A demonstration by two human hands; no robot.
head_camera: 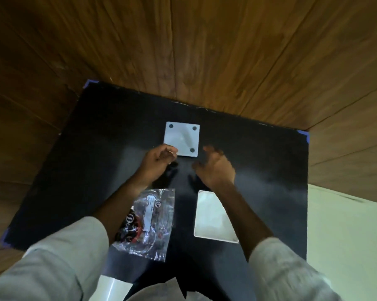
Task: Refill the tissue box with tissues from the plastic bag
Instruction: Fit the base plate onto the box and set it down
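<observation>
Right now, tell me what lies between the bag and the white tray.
Head view: only bare black table between the bag and the tray.

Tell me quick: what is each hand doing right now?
Left hand: fingers curled at the near corner of the white square box; a firm grip cannot be told.
Right hand: open, blurred, holding nothing.

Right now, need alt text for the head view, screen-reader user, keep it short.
Seen from above, a person's left hand touches the near corner of a white square box on a black table, while the blurred right hand hovers open beside it. Nearer the person lie a clear plastic bag and a white rectangular panel.
</observation>
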